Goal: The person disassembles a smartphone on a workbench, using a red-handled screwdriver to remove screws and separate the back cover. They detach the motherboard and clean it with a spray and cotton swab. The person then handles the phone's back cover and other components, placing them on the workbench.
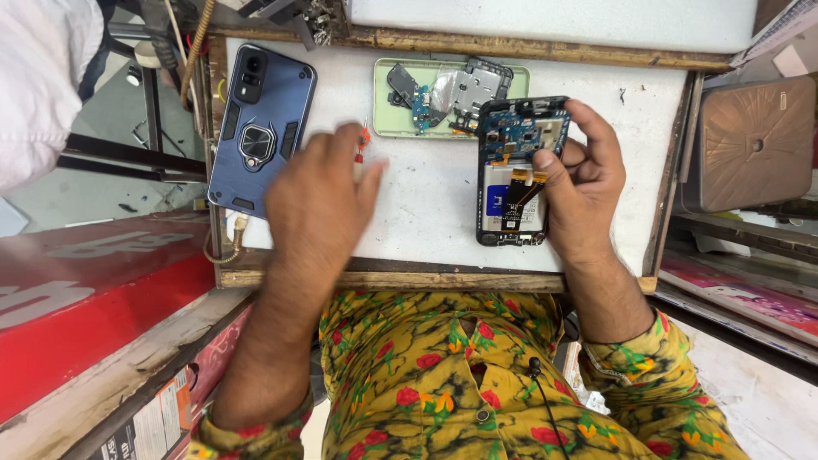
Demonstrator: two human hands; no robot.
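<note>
An opened smartphone with its back removed shows a blue circuit board, a battery and an orange flex cable. My right hand holds it upright over the white work surface, thumb pressing near the flex connector. My left hand hovers blurred over the left of the surface, its fingers close to a small red-handled tool; whether it grips the tool is unclear.
A blue rugged phone case lies at the left. A pale green back cover holds loose phone parts at the back. A wooden rim frames the bench. A red counter is left, a brown box right.
</note>
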